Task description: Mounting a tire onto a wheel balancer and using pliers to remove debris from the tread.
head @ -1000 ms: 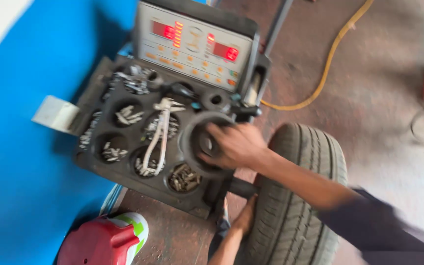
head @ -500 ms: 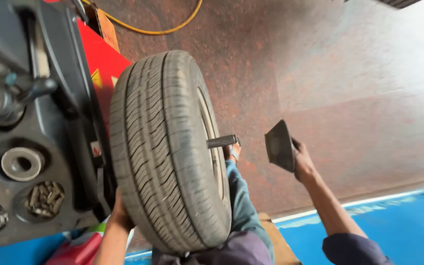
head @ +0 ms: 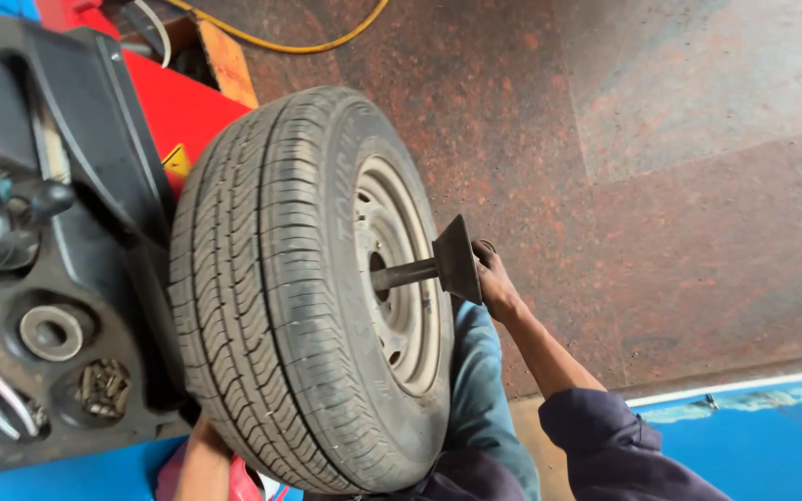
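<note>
- A car tyre (head: 299, 297) on a pale steel rim (head: 399, 269) is seen upright, mounted on the dark shaft (head: 406, 274) that passes through the rim's centre hole.
- A black cone (head: 458, 260) is threaded on the outer end of the shaft, wide side facing away from the rim, standing a little apart from the rim.
- The right hand (head: 496, 283) is closed around the back of the cone, fingers curled on its wide edge; a dark blue sleeve (head: 610, 445) is seen at the forearm.
- The left hand is hidden behind the lower tread; only the left forearm (head: 204, 464) is seen, so its grip cannot be told.
- The black tray (head: 95, 278) of the machine is seen to the left of the tyre, with a metal ring (head: 51, 331) and a pocket of small weights (head: 104, 388) in it.
- A yellow hose (head: 327, 39) is laid on the speckled reddish floor (head: 679, 186) behind.
</note>
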